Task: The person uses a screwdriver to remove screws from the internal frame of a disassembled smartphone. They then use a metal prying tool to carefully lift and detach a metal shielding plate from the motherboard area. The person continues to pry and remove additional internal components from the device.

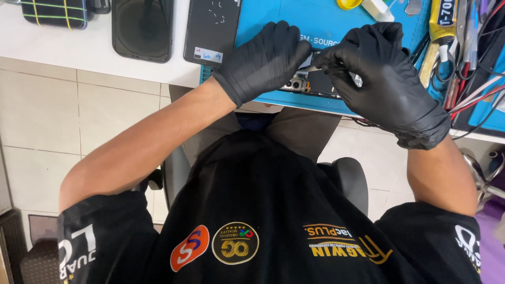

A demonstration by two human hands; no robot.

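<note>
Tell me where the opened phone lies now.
In the head view, the opened phone lies on the blue mat, partly hidden under the left hand and right hand.

Opened phone (310, 84), back removed, camera modules exposed, flat on blue mat, mostly hidden by gloves

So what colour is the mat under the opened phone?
Blue. The mat under the opened phone shows best in the head view, the only one.

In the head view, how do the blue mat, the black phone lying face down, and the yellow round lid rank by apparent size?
1. blue mat, largest, though partly covered
2. black phone, cut off by the top edge
3. yellow round lid, smallest, also cut off
</note>
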